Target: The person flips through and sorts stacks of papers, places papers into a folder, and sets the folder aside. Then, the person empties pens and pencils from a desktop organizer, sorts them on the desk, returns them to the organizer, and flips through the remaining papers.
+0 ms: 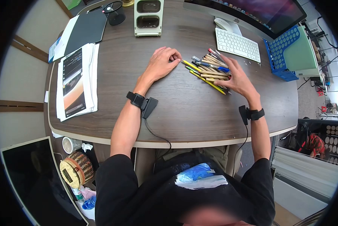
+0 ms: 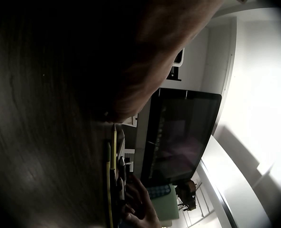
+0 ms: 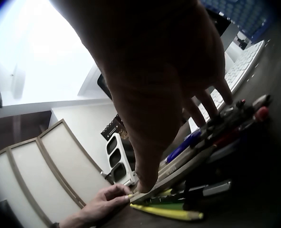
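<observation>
Smooth wood grain across the desk (image 1: 169, 109), plain wood on most pencils (image 1: 213, 76), smooth plastic on the keyboard (image 1: 238, 44), glossy monitor screen (image 1: 267, 12), matt cloth on the shirt (image 1: 138, 201).

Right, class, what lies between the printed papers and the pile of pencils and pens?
In the head view, the left hand and its strapped wrist lie there, between the papers and the pile.

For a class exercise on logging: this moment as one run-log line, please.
left hand: fingertips at near end of yellow pencil | right hand: fingers spread at pile | keyboard: beyond pile
</observation>
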A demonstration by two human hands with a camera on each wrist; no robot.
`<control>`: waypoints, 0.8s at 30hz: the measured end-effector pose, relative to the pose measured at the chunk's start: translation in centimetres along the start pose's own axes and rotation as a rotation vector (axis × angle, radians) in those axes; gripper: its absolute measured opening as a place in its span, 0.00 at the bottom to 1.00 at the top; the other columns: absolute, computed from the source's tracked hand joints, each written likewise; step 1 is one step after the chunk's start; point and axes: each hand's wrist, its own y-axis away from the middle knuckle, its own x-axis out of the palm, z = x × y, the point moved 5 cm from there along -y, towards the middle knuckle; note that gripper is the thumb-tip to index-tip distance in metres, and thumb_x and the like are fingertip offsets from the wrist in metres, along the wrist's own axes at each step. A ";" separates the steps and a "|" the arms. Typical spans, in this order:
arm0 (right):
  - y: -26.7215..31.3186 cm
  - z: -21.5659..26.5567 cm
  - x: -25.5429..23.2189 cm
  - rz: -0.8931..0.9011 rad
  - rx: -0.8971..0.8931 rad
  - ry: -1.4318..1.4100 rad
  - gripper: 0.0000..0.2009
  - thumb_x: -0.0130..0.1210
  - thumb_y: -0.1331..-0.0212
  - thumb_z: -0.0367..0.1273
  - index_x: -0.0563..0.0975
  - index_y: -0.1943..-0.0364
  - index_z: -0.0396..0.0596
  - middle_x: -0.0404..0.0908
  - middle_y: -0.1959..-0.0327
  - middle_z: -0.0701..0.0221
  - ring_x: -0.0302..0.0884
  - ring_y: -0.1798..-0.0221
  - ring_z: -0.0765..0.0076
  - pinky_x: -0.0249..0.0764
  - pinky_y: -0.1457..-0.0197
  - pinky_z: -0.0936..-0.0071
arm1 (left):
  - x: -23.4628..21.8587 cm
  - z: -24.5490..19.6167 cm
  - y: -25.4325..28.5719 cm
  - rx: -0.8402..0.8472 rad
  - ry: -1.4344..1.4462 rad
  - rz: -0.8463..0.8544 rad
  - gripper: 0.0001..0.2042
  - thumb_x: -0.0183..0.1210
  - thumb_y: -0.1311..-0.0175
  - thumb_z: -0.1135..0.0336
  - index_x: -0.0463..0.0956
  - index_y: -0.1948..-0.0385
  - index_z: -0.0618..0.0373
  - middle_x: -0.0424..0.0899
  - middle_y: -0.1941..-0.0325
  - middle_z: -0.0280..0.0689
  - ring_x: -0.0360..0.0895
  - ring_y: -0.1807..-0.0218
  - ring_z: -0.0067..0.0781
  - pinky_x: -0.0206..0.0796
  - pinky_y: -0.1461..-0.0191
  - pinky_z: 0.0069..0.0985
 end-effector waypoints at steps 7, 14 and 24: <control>-0.5 1.3 2.6 0.006 -0.002 0.252 0.60 0.79 0.56 0.65 0.63 0.16 0.65 0.60 0.18 0.48 0.59 0.17 0.34 0.67 0.17 0.39 | 0.0 -0.1 0.0 -0.014 -0.003 0.010 0.07 0.65 0.27 0.62 0.86 0.57 0.53 0.82 0.63 0.30 0.80 0.56 0.29 0.65 0.24 0.35; -0.9 0.4 2.9 -0.054 -0.036 0.188 0.55 0.78 0.52 0.59 0.65 0.17 0.60 0.69 0.26 0.51 0.67 0.24 0.39 0.71 0.21 0.43 | 0.0 -0.1 0.1 0.007 0.002 -0.008 0.07 0.65 0.27 0.63 0.87 0.57 0.53 0.82 0.64 0.30 0.79 0.57 0.29 0.64 0.24 0.36; -0.2 2.2 3.2 -0.091 -0.081 0.093 0.44 0.73 0.40 0.56 0.71 0.22 0.53 0.76 0.41 0.56 0.74 0.36 0.48 0.76 0.34 0.50 | 0.0 -0.1 0.0 -0.008 0.006 -0.005 0.07 0.65 0.27 0.63 0.87 0.57 0.53 0.82 0.65 0.29 0.79 0.58 0.28 0.64 0.22 0.37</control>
